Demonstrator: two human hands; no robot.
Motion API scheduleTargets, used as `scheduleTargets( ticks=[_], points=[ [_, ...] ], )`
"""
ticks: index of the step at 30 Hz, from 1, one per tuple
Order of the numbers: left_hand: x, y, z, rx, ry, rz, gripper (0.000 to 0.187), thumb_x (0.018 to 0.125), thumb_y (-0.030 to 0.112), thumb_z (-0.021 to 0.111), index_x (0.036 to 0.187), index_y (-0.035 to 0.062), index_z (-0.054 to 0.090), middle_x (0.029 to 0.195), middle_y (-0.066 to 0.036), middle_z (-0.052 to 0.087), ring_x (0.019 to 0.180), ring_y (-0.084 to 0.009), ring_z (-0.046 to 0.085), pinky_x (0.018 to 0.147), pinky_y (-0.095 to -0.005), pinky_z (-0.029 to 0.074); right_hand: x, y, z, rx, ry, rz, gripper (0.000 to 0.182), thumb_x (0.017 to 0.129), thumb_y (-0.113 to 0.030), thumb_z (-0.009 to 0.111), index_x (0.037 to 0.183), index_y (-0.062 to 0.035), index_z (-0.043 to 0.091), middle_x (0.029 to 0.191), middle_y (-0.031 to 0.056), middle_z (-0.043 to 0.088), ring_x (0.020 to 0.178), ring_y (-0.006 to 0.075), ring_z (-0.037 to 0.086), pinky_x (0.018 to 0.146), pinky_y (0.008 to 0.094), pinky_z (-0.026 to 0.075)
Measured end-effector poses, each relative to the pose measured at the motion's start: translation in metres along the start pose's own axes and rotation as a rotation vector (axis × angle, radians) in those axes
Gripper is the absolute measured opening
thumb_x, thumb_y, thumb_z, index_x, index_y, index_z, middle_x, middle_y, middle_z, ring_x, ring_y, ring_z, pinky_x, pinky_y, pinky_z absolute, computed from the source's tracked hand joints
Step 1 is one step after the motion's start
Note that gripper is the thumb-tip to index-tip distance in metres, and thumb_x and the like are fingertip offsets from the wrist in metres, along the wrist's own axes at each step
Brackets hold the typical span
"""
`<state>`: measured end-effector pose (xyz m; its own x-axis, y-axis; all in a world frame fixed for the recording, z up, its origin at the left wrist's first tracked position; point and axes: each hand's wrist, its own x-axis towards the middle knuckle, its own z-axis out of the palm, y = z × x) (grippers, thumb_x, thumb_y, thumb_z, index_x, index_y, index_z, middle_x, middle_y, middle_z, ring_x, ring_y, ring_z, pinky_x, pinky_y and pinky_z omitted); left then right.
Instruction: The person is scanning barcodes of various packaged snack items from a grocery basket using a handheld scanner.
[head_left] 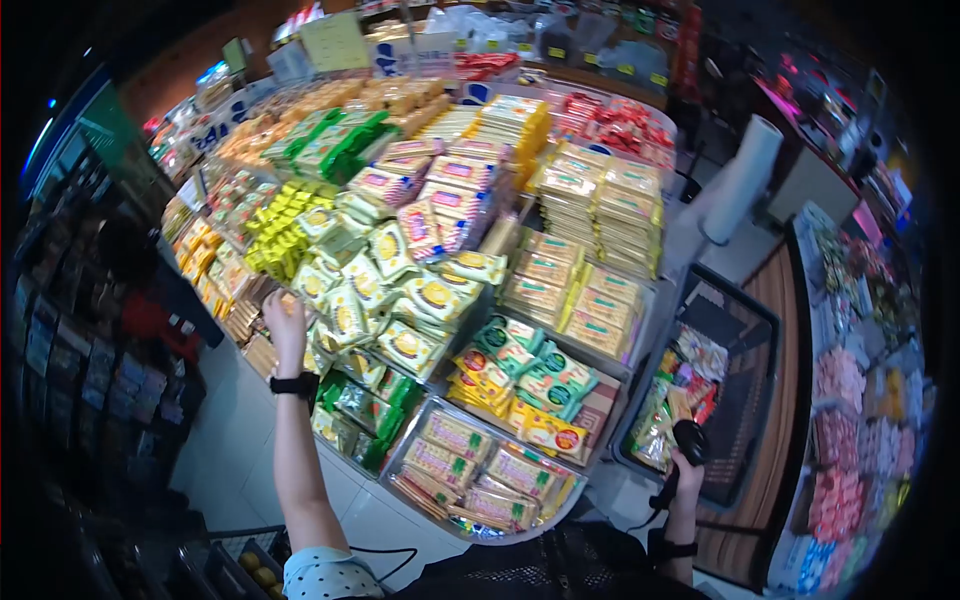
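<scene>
My left hand reaches over the left edge of a large snack display, beside brown packets and white-and-yellow packets. Its fingers are bent around or against something small that I cannot make out. A black band circles the left wrist. At the lower right, my right hand is closed around a black handheld device with a dark strap or cable. The device is over the near side of a dark basket, which holds several colorful snack packets.
Trays of wrapped biscuits line the display's near edge. A roll of clear plastic stands at the right. Shelves of packets run along the far right. A person in dark and red clothing is at the left.
</scene>
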<state>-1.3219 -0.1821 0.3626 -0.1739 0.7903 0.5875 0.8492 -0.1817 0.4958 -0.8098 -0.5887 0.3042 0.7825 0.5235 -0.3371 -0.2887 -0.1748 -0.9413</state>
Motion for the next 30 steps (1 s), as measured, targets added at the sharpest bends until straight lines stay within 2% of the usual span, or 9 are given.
scheduleTargets(
  ticks=[4,5,6,8,14,20,23,28,30],
  points=[
    [-0.044,0.086,-0.022,-0.198,-0.045,0.119,0.024,0.084,0.015,0.054,0.104,0.0011,0.053,0.113,-0.015,0.047,0.110,-0.0269,0.043,0.091,-0.0342,0.035,0.005,-0.009,-0.007,0.095,-0.045,0.027,0.012,0.076,-0.009,0.061,0.085,-0.0040,0.055,0.056,-0.0009,0.049,0.046,0.0070,0.046,0.043,0.0214,0.040],
    [-0.061,0.129,-0.033,-0.376,-0.111,-0.026,0.021,0.084,0.014,0.054,0.102,0.0018,0.054,0.115,-0.013,0.047,0.111,-0.0242,0.043,0.087,-0.0324,0.038,0.006,-0.005,-0.014,0.131,-0.063,0.010,0.013,0.076,-0.009,0.061,0.087,-0.0040,0.055,0.059,0.0000,0.051,0.048,0.0075,0.048,0.044,0.0214,0.041],
    [-0.073,0.135,-0.030,-0.297,-0.081,0.137,0.020,0.084,0.014,0.054,0.101,0.0031,0.055,0.116,-0.011,0.048,0.108,-0.0210,0.045,0.082,-0.0296,0.041,0.010,-0.002,-0.019,0.166,-0.096,-0.016,0.014,0.076,-0.009,0.060,0.088,-0.0041,0.055,0.061,0.0008,0.052,0.050,0.0080,0.050,0.046,0.0214,0.042],
    [-0.103,0.198,-0.038,-0.406,-0.144,0.097,0.019,0.085,0.013,0.054,0.102,0.0037,0.055,0.117,-0.011,0.048,0.106,-0.0195,0.047,0.079,-0.0287,0.042,0.009,-0.002,-0.025,0.177,-0.085,-0.008,0.016,0.075,-0.008,0.061,0.089,-0.0035,0.055,0.063,0.0009,0.053,0.052,0.0074,0.050,0.047,0.0207,0.041],
    [-0.188,0.343,-0.003,-0.801,-0.603,0.107,0.017,0.083,0.005,0.052,0.100,0.0032,0.054,0.110,-0.009,0.053,0.100,-0.0180,0.051,0.078,-0.0273,0.041,0.010,-0.017,-0.060,0.098,-0.190,0.055,0.014,0.073,-0.008,0.066,0.083,-0.0041,0.057,0.061,-0.0010,0.052,0.051,0.0063,0.048,0.048,0.0207,0.038],
    [-0.292,0.483,0.056,-0.653,-1.079,0.576,0.025,0.079,0.009,0.056,0.103,0.0009,0.051,0.103,-0.015,0.052,0.097,-0.0305,0.051,0.083,-0.0345,0.042,0.036,-0.025,-0.149,-0.172,-0.026,0.013,0.014,0.072,-0.007,0.068,0.082,-0.0027,0.060,0.065,0.0006,0.057,0.051,0.0059,0.050,0.047,0.0205,0.039],
    [-0.355,0.517,0.081,-0.566,-1.186,0.856,0.035,0.077,0.015,0.059,0.107,0.0006,0.048,0.107,-0.017,0.050,0.099,-0.0338,0.050,0.086,-0.0383,0.041,0.044,-0.042,-0.194,0.217,-0.166,0.072,0.010,0.073,-0.009,0.066,0.079,-0.0038,0.059,0.065,-0.0004,0.056,0.053,0.0059,0.049,0.048,0.0208,0.037],
    [-0.410,0.554,0.128,-0.309,-1.445,1.035,0.048,0.079,0.031,0.057,0.113,-0.0002,0.045,0.110,-0.020,0.049,0.102,-0.0341,0.049,0.081,-0.0403,0.046,0.060,-0.041,-0.228,0.150,-0.335,0.233,0.020,0.074,-0.011,0.069,0.089,-0.0005,0.062,0.073,0.0018,0.061,0.057,0.0062,0.053,0.052,0.0208,0.042],
    [-0.415,0.572,0.171,-0.033,-1.628,0.884,0.065,0.079,0.036,0.057,0.126,0.0003,0.030,0.108,-0.021,0.050,0.101,-0.0354,0.051,0.077,-0.0416,0.046,0.071,-0.036,-0.229,0.046,-0.383,0.220,0.023,0.073,-0.013,0.070,0.090,0.0002,0.062,0.074,0.0025,0.062,0.058,0.0062,0.053,0.053,0.0207,0.043]
  ],
)
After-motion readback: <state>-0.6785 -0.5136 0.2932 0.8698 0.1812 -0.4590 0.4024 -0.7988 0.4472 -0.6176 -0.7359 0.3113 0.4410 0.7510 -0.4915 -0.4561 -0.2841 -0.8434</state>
